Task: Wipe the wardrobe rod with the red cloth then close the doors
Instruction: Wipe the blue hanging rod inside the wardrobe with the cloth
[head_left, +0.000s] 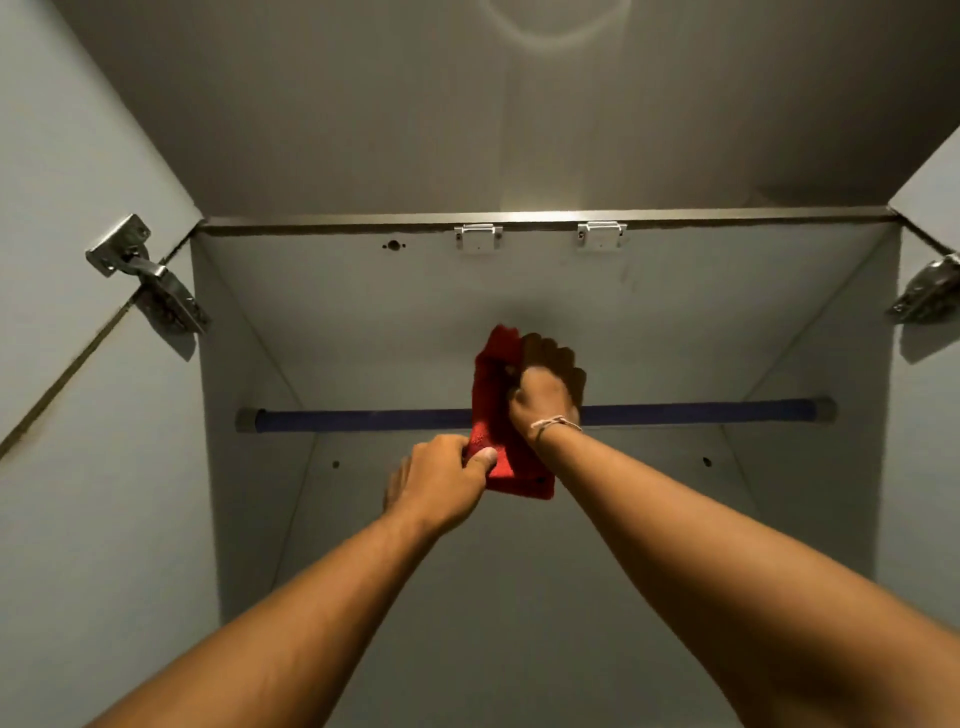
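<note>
A dark blue wardrobe rod (363, 418) runs horizontally across the open grey wardrobe, with grey end caps at both side walls. A red cloth (498, 415) is draped over the rod's middle. My right hand (548, 392) is closed over the cloth and the rod from above; a thin string bracelet circles its wrist. Just below and left of the rod, my left hand (441, 478) pinches the cloth's hanging lower end between thumb and fingers. Both wardrobe doors, left door (62, 260) and right door (935, 197), stand open.
Metal hinges sit on the left door (148, 278) and the right door (927, 291). Two small white catches (478, 236) are fixed under the wardrobe's top edge. The ceiling (467, 104) is above. The wardrobe's back panel (519, 571) lies behind the rod.
</note>
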